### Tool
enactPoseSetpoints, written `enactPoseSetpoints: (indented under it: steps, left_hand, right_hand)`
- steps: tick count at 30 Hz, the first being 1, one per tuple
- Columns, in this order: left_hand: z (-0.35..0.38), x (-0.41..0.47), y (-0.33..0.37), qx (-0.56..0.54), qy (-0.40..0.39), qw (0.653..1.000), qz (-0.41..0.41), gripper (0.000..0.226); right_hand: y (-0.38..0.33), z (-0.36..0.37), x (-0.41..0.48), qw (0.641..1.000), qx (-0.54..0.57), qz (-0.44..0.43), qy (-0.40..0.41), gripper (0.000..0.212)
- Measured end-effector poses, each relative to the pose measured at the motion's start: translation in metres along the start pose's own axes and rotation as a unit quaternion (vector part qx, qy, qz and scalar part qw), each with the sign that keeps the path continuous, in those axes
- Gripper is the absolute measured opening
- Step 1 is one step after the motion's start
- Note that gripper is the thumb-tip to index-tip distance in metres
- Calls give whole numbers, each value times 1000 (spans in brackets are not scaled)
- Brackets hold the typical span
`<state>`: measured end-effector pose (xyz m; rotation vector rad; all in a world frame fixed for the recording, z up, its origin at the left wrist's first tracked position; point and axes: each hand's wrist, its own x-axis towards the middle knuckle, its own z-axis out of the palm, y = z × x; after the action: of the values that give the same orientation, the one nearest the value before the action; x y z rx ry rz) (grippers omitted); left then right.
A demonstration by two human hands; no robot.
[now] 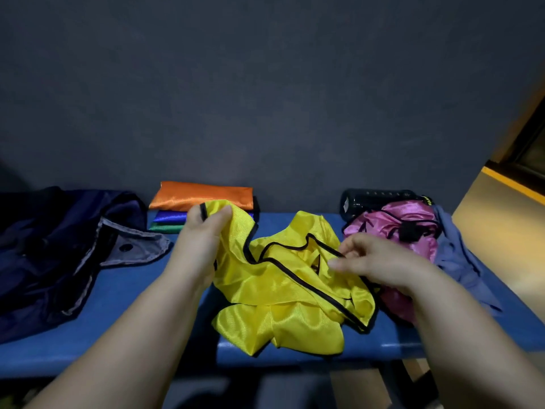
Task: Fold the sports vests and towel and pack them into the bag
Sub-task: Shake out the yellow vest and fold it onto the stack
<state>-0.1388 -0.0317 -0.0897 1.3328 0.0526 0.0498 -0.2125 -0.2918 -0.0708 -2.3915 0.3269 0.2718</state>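
A crumpled yellow vest [283, 290] with black trim lies in the middle of the blue bench [124, 293]. My left hand [203, 231] is closed on the vest's upper left corner and lifts it. My right hand [374, 261] pinches the black trim on the vest's right side. Behind them sits a folded stack: an orange vest [203, 194] on top, a blue vest [171, 216] and a green vest [165, 228] under it. A crumpled pink vest [404, 228] lies at the right, with a grey-blue towel [460, 261] beside it. The dark navy bag [50, 255] lies open at the left.
A black bottle [380, 200] lies against the dark wall behind the pink vest. The bench's front edge runs just below the yellow vest. A tan floor with a yellow stripe [513, 184] shows at the right.
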Motion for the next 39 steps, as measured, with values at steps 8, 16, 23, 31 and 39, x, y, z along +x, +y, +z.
enactPoseSetpoints:
  steps: [8,16,23,31,39]
  left_hand:
    - [18,-24,-11,95,-93,991,-13,29]
    - [36,-36,-25,93,-155,974,-136,27]
    - [38,-37,-22,83,-152,971,-166,41]
    - [35,-35,-14,40,-99,980,-167,24]
    - [30,-34,0,-63,-140,971,-184,33]
  right_hand:
    - [-8,16,2,974,69,-142,164,20]
    - [-35,35,-16,968,121,-215,54,25]
    - [-40,44,-21,940,283,-136,-137,19]
    - [-35,37,-15,970,214,-102,58,12]
    - [-27,37,-8,993,29,-38,104,47]
